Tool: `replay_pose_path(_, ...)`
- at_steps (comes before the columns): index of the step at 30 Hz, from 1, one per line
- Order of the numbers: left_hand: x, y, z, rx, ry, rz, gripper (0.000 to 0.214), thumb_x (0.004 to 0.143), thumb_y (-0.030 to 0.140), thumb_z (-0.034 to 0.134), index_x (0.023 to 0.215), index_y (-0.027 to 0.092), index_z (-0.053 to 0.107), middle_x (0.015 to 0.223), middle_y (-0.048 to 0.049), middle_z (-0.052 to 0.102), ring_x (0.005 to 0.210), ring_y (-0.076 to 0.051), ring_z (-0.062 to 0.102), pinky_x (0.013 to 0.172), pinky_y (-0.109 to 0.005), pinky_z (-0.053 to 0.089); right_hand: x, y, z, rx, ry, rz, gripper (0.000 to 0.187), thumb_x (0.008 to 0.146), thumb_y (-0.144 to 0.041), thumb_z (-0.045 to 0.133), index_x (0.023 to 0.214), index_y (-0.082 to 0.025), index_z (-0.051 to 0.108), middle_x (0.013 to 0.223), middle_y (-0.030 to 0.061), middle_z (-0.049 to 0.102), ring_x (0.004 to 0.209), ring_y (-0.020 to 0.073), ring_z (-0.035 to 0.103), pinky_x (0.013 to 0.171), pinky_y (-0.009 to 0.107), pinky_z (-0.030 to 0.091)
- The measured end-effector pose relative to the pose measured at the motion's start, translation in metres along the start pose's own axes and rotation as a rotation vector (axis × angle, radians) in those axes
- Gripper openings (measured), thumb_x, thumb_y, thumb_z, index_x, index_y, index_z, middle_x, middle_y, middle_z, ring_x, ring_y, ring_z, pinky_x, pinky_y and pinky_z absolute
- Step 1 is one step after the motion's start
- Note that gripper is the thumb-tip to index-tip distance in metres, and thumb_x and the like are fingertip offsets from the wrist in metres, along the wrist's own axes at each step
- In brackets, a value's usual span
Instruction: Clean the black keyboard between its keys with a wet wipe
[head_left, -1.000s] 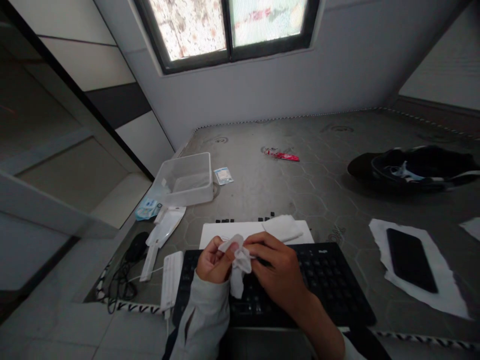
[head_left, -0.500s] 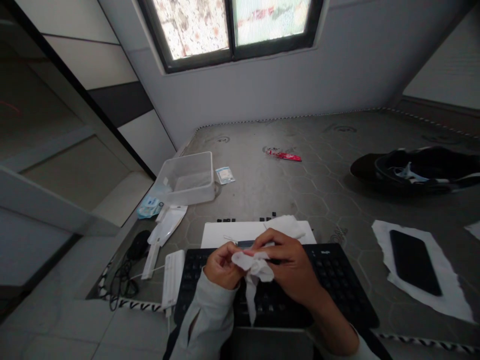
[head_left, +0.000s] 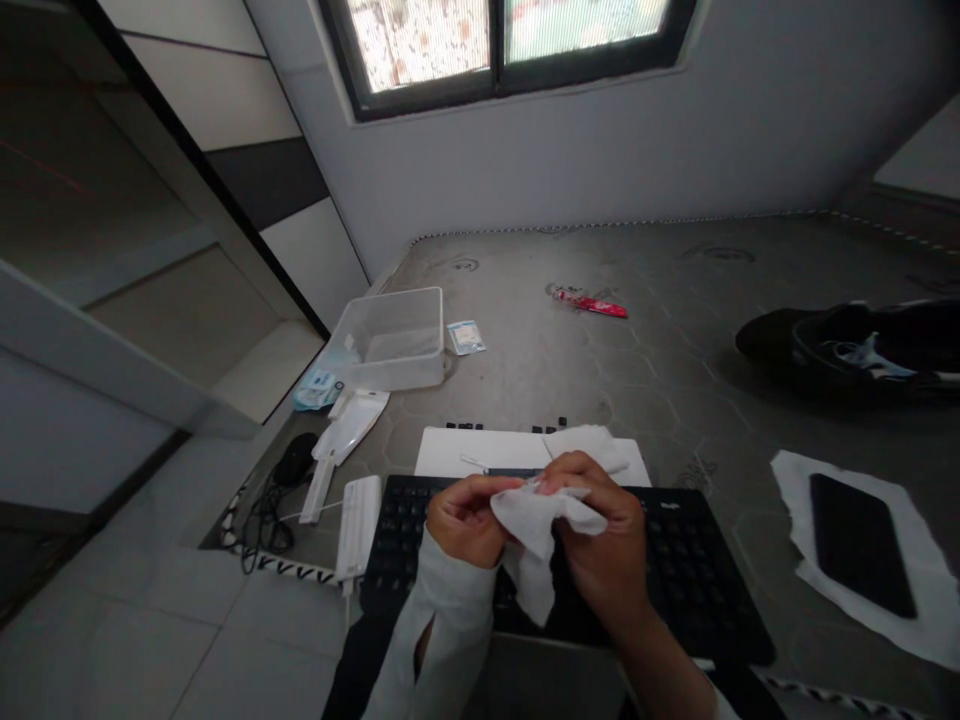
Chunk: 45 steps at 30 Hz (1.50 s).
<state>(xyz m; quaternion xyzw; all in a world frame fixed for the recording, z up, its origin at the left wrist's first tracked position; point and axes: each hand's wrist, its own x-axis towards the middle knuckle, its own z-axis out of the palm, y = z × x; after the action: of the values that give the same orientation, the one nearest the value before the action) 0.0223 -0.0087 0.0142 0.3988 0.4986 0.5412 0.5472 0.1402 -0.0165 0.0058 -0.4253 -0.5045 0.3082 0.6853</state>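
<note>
Holding a crumpled white tissue between them, both hands are working above the black keyboard. Taking that tissue as the middle of the dial, the left hand is gripping it from nine o'clock, its fingers closing on the upper edge. From three o'clock the right hand is pinching it too, its fingers bent and shut on the bunched cloth; whether anything is sitting inside the folds, I cannot tell. A loose end is hanging toward six o'clock over the keys.

At twelve o'clock a white sheet is lying just beyond the keyboard, with a slim dark-blue object resting on it, partly hidden by the hands. A second tissue is lying on the sheet at one o'clock. Small black pieces are sitting along the sheet's far edge, from eleven to twelve o'clock.

On the counter, a dark phone is lying at three o'clock on a white paper piece. A black cap is resting at two, a red packet between twelve and one, a clear plastic box between ten and eleven, and a white power strip at nine.
</note>
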Motion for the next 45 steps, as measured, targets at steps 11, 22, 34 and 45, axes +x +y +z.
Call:
replay_pose_path(11, -0.005, 0.008, -0.002, 0.003, 0.118, 0.357, 0.012, 0.066, 0.009, 0.078, 0.071, 0.020, 0.078, 0.071, -0.0015, 0.078, 0.065, -0.014, 0.072, 0.064, -0.021, 0.056, 0.007, -0.014, -0.012, -0.038, -0.261, -0.006, 0.023, 0.083, -0.014, 0.068, 0.094, -0.032, 0.077, 0.096, 0.0005, 0.077, 0.091, 0.0191, 0.071, 0.081, 0.030, 0.058)
replay_pose_path(22, -0.001, 0.009, -0.028, 0.233, -0.035, 0.945, 0.036, 0.076, 0.005, 0.074, 0.096, 0.034, 0.079, 0.090, -0.0030, 0.081, 0.073, -0.016, 0.075, 0.063, -0.022, 0.058, 0.003, -0.024, -0.011, -0.122, -0.244, -0.059, 0.042, 0.078, -0.004, 0.063, 0.106, -0.032, 0.075, 0.100, -0.0006, 0.077, 0.093, 0.0176, 0.073, 0.080, 0.028, 0.060)
replay_pose_path(34, 0.000, 0.011, -0.017, 0.248, -0.148, 0.852, 0.020, 0.077, 0.008, 0.071, 0.092, 0.020, 0.078, 0.078, -0.0034, 0.078, 0.064, -0.013, 0.070, 0.058, -0.020, 0.054, -0.001, -0.024, -0.008, -0.363, -0.192, -0.111, 0.019, 0.083, -0.011, 0.057, 0.093, -0.024, 0.066, 0.086, -0.0004, 0.070, 0.081, 0.0155, 0.067, 0.071, 0.025, 0.053)
replay_pose_path(45, 0.001, 0.010, -0.010, 0.111, 0.080, 0.253, 0.020, 0.070, 0.036, 0.082, 0.069, 0.017, 0.075, 0.057, 0.0005, 0.071, 0.049, -0.009, 0.061, 0.050, -0.016, 0.047, 0.003, -0.023, -0.008, -0.212, -0.273, 0.212, 0.010, 0.088, -0.028, 0.067, 0.096, -0.027, 0.072, 0.088, -0.0008, 0.074, 0.080, 0.0156, 0.069, 0.071, 0.024, 0.054)
